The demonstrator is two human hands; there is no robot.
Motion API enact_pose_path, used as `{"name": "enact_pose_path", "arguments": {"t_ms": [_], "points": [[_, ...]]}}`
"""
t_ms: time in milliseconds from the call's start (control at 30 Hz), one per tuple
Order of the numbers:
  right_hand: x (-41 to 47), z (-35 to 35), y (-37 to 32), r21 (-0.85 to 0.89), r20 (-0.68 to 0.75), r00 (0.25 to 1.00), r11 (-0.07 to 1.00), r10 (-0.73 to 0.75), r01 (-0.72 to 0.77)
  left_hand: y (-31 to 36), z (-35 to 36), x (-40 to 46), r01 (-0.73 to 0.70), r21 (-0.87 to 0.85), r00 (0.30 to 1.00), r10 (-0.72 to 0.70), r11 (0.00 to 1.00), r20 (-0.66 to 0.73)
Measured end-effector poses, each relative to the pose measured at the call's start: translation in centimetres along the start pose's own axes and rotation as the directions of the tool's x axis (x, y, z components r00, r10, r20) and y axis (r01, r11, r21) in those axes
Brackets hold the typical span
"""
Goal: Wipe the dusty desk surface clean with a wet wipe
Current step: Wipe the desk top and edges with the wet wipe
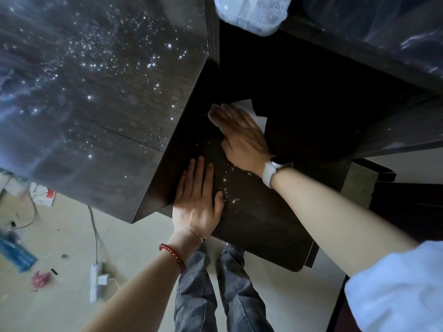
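Note:
The dark wooden desk [100,97] fills the upper left, its top speckled with bright droplets and dust. Below it a lower dark shelf surface [251,219] juts toward me, also dotted with specks. My right hand [242,135] lies flat with straight fingers on a white wet wipe [257,116], pressing it onto the lower surface deep in the recess. My left hand [199,200] rests flat and open on the near left part of the same surface, holding nothing. A white watch sits on my right wrist.
A pack of wipes [251,13] lies on the upper ledge at top centre. On the floor at left are a white power strip [96,281] with cable, a blue package [14,255] and a red-and-white box [45,195]. My legs stand below the shelf.

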State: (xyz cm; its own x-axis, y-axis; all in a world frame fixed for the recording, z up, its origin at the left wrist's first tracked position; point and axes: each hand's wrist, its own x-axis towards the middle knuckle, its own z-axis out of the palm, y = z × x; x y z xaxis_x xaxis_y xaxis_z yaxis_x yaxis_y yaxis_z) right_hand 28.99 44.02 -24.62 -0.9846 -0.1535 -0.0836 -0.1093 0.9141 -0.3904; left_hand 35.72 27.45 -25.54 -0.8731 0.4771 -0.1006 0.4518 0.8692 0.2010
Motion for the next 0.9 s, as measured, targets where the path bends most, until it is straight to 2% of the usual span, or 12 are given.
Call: {"name": "enact_pose_path", "arguments": {"t_ms": [133,267,333,433,500,567,667,700,833,900], "points": [[0.3,0.3,0.1,-0.033,-0.017,1.0,0.999,-0.004,0.004,-0.5,0.1,-0.7,-0.031,-0.013,0.999,0.031,0.999,0.014],[-0.1,0.7,-2.2,0.048,-0.078,0.993,0.995,0.091,-0.088,-1.8,0.2,-2.6,-0.104,-0.022,0.994,0.105,0.994,0.021],[-1.6,1.3,-3.2,0.028,-0.054,0.999,1.0,-0.002,0.003,-2.4,0.1,-3.4,-0.131,-0.015,0.991,0.131,0.991,0.03],[-4.4,1.7,-3.7,-0.053,0.115,0.949,0.952,-0.293,0.3,-3.1,0.0,-4.6,-0.133,-0.017,0.989,0.133,0.991,0.062],[-4.1,1.4,-2.8,-0.094,0.175,0.924,0.928,-0.341,0.36,-3.2,0.0,-5.3,-0.133,-0.015,0.988,0.134,0.991,0.08],[-2.9,1.5,-2.0,-0.13,0.125,0.963,0.958,-0.238,0.254,-3.3,0.0,-5.7,-0.132,-0.003,0.988,0.131,0.991,0.085],[-2.2,2.2,-3.5,-0.111,0.009,1.0,0.994,0.013,-0.012,-3.4,0.0,-5.9,-0.127,0.008,0.989,0.125,0.992,0.081],[-2.5,2.6,-4.2,-0.104,-0.002,0.999,0.994,0.043,-0.043,-3.4,-0.1,-6.0,-0.126,0.009,0.989,0.125,0.992,0.083],[-2.9,2.4,-3.8,-0.133,0.001,1.0,0.991,-0.011,0.011,-3.5,-0.1,-6.1,-0.122,-0.003,0.989,0.122,0.993,0.084],[-1.7,1.9,-3.2,-0.138,-0.041,0.995,0.985,0.093,-0.098,-3.4,0.1,-6.1,-0.117,0.004,0.99,0.116,0.993,0.08]]}}
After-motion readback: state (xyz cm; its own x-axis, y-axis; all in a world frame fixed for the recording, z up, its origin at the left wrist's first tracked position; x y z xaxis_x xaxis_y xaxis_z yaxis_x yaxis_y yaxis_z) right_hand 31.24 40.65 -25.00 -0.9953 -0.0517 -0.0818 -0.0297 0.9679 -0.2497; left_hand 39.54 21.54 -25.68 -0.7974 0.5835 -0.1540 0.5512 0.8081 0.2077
